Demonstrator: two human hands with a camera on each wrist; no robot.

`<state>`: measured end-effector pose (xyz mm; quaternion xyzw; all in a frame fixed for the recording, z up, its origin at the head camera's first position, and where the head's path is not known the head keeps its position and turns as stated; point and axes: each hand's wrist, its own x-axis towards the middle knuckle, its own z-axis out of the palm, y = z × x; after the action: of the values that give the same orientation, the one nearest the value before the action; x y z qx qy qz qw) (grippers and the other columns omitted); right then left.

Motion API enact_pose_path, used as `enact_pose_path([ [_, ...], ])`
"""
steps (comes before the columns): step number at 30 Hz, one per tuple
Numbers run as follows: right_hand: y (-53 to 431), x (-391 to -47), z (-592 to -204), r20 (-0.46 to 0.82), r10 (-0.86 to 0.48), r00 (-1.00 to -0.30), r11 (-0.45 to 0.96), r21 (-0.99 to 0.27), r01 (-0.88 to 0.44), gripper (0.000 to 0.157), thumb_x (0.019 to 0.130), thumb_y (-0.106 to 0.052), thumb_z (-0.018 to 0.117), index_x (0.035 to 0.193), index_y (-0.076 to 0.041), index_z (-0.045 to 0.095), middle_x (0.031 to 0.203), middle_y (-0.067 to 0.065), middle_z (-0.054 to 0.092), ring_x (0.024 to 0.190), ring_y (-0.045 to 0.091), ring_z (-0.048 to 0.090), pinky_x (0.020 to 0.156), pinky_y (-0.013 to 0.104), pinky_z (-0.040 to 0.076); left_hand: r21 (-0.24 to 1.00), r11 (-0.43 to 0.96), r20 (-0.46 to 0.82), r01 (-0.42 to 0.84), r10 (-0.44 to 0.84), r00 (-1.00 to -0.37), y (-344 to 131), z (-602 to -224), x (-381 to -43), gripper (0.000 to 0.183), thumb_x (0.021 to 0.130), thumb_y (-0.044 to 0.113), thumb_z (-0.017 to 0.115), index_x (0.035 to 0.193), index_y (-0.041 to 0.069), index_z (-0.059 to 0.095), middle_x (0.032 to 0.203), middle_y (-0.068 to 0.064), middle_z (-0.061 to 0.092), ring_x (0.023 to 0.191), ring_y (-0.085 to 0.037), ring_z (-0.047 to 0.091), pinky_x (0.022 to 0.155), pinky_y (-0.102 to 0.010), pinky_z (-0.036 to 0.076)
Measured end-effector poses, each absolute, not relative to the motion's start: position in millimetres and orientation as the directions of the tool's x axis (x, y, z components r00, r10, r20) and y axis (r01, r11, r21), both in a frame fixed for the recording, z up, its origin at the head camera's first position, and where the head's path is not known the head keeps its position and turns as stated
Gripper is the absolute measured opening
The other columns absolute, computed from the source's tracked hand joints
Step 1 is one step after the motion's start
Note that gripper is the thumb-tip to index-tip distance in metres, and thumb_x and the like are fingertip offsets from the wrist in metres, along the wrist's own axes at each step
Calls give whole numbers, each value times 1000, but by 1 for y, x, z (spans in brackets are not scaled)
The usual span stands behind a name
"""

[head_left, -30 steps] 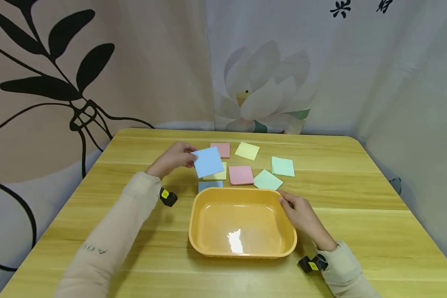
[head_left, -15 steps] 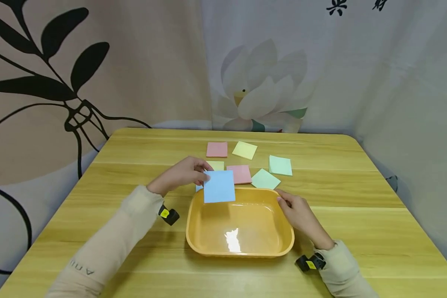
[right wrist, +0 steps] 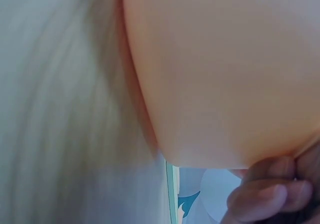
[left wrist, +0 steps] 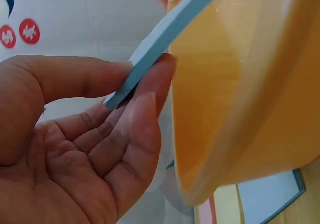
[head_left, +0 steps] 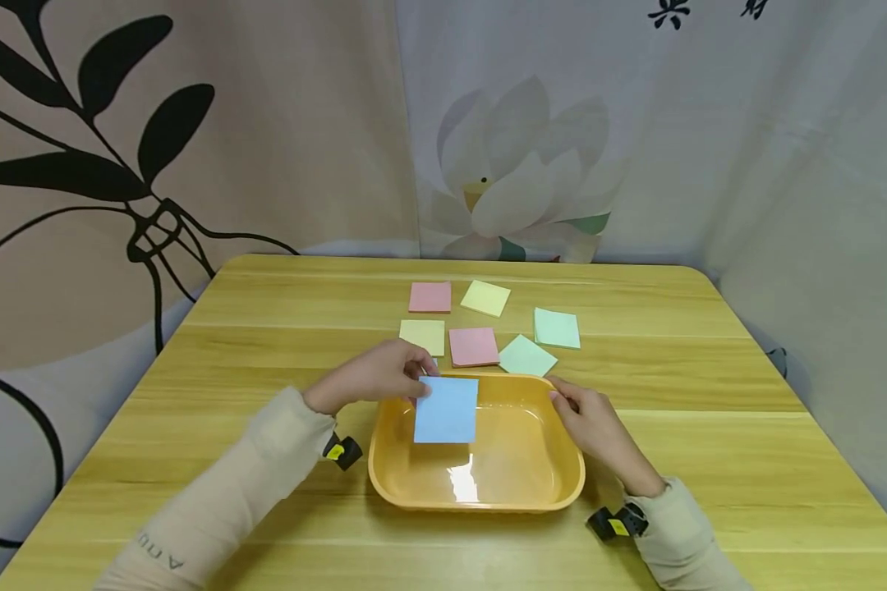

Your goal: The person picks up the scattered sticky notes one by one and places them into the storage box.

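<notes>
Between thumb and fingers, my left hand [head_left: 384, 377] pinches a blue sticky note pad [head_left: 446, 410] by its left edge. The pad hangs over the left part of a yellow plastic basin [head_left: 532, 443]. Seen edge-on in the left wrist view, the pad [left wrist: 165, 43] is a thick stack, tilted beside the basin's wall [left wrist: 280, 93]. My right hand [head_left: 599, 427] grips the basin's far right corner, thumb at the rim. In the right wrist view, the curled fingers [right wrist: 270, 189] show at the basin's edge.
Behind the basin lie pink pads [head_left: 430, 297] [head_left: 475, 346], yellow pads [head_left: 485, 298] [head_left: 422, 336] and green pads [head_left: 558, 328] [head_left: 528, 356]. Another blue pad [left wrist: 270, 194] lies by the basin's far left, mostly hidden in the head view. A printed curtain [head_left: 325, 148] hangs behind the wooden table [head_left: 710, 394].
My left hand has carried the blue sticky note pad toward me and right, from above the other pads to over the basin. My right hand has stayed on the rim.
</notes>
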<state>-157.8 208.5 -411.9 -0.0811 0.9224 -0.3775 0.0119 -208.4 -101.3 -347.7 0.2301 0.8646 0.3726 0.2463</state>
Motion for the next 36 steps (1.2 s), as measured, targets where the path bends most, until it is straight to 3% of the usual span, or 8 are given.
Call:
enact_pose_path([
  [6,208,-158,-412,41,-153,-987,703,-698,-138,40,102,-18,47,137,1,50,58,-2,40,50,7,33,47,22,33,654,676,-265,339,625,-734,-90,-353,-200,14,88,4,67,101,4,65,84,-4,64,71,-20,65,64,-24,51],
  [15,208,-159,-410,42,-149,-988,709,-692,-136,40,102,-17,47,137,1,50,58,-1,40,51,8,33,48,22,33,565,747,-310,350,585,-749,-81,-358,-190,11,86,2,68,96,6,64,86,-3,61,68,-13,61,70,-26,50],
  [26,209,-161,-410,51,-166,-985,699,-698,-154,39,102,-15,47,137,2,50,58,-2,40,50,7,32,47,22,32,471,783,-323,407,582,-746,-79,-366,-185,9,86,1,66,91,6,62,85,-2,56,79,-18,47,71,-32,42],
  [36,208,-157,-412,35,-169,-985,696,-704,-144,40,102,-17,47,136,2,51,57,-2,38,49,7,32,46,21,32,405,813,-319,417,553,-770,-77,-370,-171,5,88,2,65,89,5,61,83,-4,60,68,-16,47,60,-28,41],
])
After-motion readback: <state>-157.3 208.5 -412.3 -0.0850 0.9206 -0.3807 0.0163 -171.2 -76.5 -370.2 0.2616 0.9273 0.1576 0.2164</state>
